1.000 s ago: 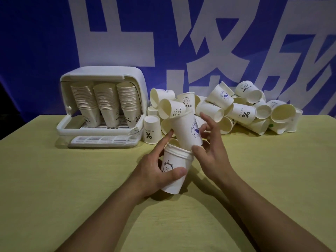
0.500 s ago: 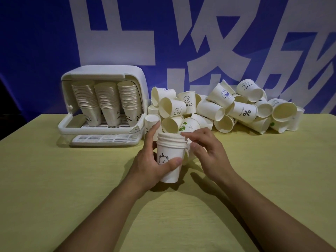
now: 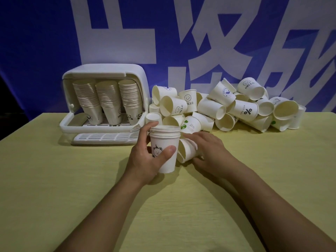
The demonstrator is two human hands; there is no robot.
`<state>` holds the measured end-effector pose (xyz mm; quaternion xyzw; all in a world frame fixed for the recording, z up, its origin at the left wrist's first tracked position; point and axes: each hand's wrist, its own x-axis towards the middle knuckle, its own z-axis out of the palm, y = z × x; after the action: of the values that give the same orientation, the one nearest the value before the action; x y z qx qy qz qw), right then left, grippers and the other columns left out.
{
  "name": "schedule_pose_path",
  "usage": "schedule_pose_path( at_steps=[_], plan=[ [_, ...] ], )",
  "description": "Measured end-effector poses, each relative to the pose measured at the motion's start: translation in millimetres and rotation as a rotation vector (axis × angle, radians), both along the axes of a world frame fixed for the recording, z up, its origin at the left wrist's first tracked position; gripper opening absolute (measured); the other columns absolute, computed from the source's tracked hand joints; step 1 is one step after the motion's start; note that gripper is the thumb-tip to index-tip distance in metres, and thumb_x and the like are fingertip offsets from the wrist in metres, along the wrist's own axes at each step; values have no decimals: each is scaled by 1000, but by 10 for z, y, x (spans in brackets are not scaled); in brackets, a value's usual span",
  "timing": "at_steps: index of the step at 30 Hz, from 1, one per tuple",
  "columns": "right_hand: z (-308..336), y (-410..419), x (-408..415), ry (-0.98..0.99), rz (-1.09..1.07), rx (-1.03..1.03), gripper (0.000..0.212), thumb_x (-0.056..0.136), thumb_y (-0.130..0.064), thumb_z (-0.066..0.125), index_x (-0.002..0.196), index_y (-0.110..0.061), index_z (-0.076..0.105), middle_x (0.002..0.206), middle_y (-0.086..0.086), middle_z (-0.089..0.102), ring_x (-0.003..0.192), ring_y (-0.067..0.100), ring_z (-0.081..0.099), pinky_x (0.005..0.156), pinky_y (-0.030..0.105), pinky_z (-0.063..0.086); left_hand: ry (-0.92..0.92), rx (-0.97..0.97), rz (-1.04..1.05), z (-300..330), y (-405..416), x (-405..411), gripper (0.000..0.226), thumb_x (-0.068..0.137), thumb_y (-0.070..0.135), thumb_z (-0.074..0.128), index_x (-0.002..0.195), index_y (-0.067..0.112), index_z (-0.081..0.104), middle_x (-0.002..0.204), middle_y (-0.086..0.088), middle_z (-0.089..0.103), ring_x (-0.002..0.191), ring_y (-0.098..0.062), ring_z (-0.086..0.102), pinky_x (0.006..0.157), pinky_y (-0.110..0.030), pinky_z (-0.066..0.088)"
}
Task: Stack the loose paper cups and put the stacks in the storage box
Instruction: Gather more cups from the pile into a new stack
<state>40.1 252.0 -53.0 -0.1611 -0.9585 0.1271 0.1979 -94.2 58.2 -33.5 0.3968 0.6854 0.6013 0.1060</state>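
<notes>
The cup added a second ago now sits nested in the short stack of white paper cups [image 3: 164,148], which the left hand [image 3: 145,160] keeps wrapped in its grip; just right of that grip, the right hand [image 3: 209,150] closes on a tipped white paper cup [image 3: 187,150] on the tabletop, likely next to go on.

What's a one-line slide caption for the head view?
Left hand grips an upright cup stack while the right hand takes a tipped cup beside it; storage box holds three stacks.

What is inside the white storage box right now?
The storage box holds three tall stacks of paper cups, standing side by side on its slotted floor under the raised lid. Anything behind the stacks is covered by them.
</notes>
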Motion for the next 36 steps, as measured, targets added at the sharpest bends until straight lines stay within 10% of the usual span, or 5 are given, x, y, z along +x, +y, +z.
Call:
schedule_pose_path(
  at_steps=[11,17,23,30,36],
  plan=[
    [223,-23,98,587,-122,-432,69,84,-44,73,142,-51,37,118,-21,49,106,7,55,82,27,52,74,-190,-233,-8,-6,45,81,58,66,72,132,69,38,116,19,65,93,-1,67,82,-32,60],
    [289,-223,71,636,-46,-670,59,89,-39,69,132,-57,33,117,-16,49,102,10,61,72,24,57,108,-296,-279,10,-1,77,100,57,67,74,140,74,20,123,23,59,104,11,60,96,-33,54],
    [260,-406,-1,659,43,-848,56,81,-46,68,130,-48,41,121,-3,56,99,9,68,76,27,58,110,-313,-236,19,0,115,122,54,67,79,138,77,-8,129,11,59,107,-10,66,96,-47,54],
    [137,-424,-71,616,107,-815,28,90,-54,51,110,-43,68,118,-6,68,112,15,63,91,41,54,101,-157,-23,42,-19,71,106,55,68,76,141,68,14,128,23,51,108,3,56,93,-45,53],
    [19,-268,-108,410,-138,-280,43,96,-28,59,136,-42,54,126,-12,49,121,8,46,100,30,43,83,-146,59,34,13,35,89,52,68,77,130,64,33,114,14,65,90,-11,68,82,-49,58]
  ],
)
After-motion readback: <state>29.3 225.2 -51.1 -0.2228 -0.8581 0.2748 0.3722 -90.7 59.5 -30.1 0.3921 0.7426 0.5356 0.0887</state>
